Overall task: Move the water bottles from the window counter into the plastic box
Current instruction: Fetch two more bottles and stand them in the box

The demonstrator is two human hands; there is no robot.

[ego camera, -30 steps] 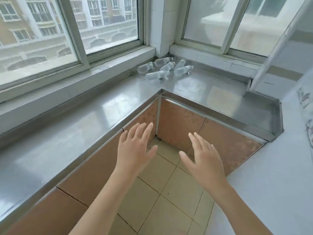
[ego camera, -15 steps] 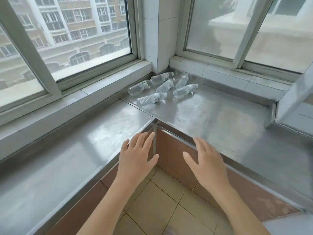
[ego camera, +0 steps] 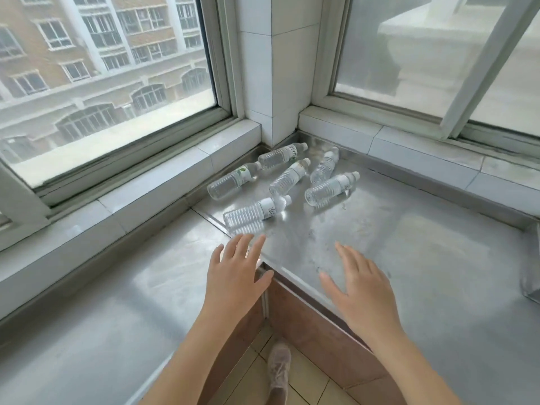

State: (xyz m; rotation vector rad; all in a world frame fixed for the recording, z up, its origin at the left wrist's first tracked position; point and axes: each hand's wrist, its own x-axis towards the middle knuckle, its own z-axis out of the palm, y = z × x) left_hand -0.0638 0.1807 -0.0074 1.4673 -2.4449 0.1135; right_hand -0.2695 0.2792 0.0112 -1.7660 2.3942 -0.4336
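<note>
Six water bottles (ego camera: pixel 285 178) lie in the bench's (ego camera: pixel 409 258) back corner. Left hand (ego camera: pixel 236 276) and right hand (ego camera: pixel 361 285) hover with fingers spread, holding nothing. The bottles look full, smooth and likely to roll; best gripped around the ribbed middle.

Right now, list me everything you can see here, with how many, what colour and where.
water bottles: six, clear with white caps, all lying on their sides in the inner corner of the counter, below the two windows
counter: one, L-shaped, bare steel, running under both windows
windows: two, pale frames, meeting at a white tiled pillar
cabinet front: brown panels below the counter edge
floor: beige tiles, bottom centre
clear object: one, cut off at the right edge; cannot tell what it is
shoe: one, pale, on the floor
left hand: open, over the counter edge, holding nothing
right hand: open, over the counter, holding nothing
</note>
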